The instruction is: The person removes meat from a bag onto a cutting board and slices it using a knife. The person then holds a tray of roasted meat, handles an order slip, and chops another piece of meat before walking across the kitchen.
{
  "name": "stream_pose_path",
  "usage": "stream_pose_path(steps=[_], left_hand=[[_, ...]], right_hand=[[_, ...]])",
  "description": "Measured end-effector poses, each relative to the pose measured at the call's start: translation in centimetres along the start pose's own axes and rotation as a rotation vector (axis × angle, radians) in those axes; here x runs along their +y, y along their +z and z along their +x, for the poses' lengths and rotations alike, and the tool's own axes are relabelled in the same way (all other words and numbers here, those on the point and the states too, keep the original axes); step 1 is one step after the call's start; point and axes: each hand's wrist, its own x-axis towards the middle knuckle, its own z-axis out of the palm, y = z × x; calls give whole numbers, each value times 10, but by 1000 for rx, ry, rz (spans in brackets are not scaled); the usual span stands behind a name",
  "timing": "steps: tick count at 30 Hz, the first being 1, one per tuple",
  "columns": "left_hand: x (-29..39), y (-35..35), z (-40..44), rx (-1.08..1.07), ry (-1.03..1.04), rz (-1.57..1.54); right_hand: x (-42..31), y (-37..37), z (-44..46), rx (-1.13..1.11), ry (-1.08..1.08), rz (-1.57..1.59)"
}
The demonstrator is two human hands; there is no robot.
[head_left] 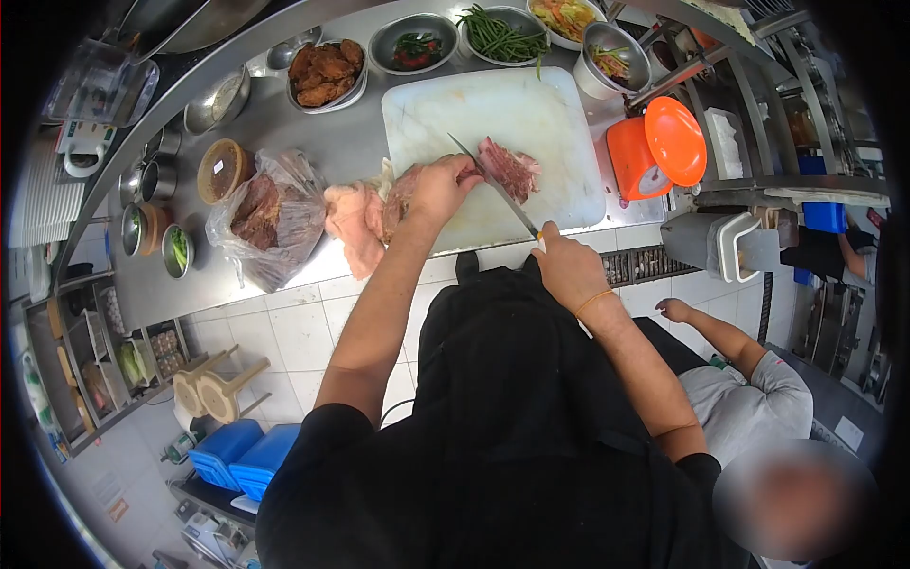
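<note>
My right hand point(572, 272) is wrapped round the handle of a kitchen knife point(510, 204), whose blade slants up and left across the white cutting board point(431, 100). With curled fingers, my left hand point(444, 190) grips a piece of raw meat point(403, 194) at the board's left edge, close beside the blade. Beyond the blade lies a cut portion of red meat point(512, 171). A pinkish cloth point(354, 223) rests against the held meat. Farther left, more meat sits in a clear plastic bag point(301, 223). My left fingertips are partly hidden.
Along the back stand bowls of fried pieces point(325, 73), chillies point(412, 45) and green beans point(502, 35). An orange scale point(633, 156) is right of the board. Small metal bowls point(176, 250) stand at left. Another person in a grey shirt point(749, 408) is close on my right.
</note>
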Motion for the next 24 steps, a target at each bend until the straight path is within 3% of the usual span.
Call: stream_pose_path(steps=[16, 24], left_hand=[[-11, 7, 5, 97, 120, 83], [-15, 5, 6, 103, 86, 111]], right_hand=[[-3, -1, 38, -31, -28, 60], [-16, 19, 71, -11, -11, 116]])
